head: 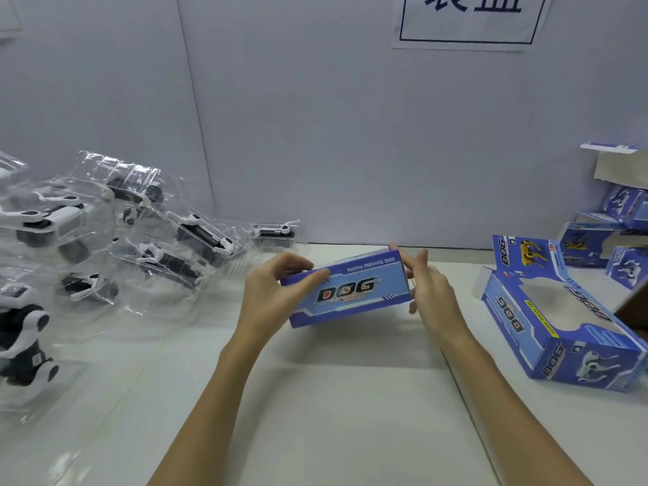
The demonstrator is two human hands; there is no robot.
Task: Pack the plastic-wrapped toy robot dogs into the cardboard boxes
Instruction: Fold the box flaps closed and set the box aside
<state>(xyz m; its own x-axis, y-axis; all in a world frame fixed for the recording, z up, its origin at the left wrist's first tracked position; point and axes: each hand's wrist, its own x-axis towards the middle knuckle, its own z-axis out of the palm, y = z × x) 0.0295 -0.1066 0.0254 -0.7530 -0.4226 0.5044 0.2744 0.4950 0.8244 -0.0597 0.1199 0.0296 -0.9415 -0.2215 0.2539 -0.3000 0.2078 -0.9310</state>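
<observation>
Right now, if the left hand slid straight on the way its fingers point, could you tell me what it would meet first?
The left hand points rightward and already grips the blue box at its left end, so the box comes first; beyond it is the right hand.

The blue box (350,289) held between the two hands reads "FUNNY MOVING DOG" along its upper edge and "DOG" in large letters in the middle. The open window box (561,331) on the right carries "DOG" several times, turned sideways. A white paper sign (470,19) on the wall shows large cut-off Chinese characters, not fully readable.
</observation>
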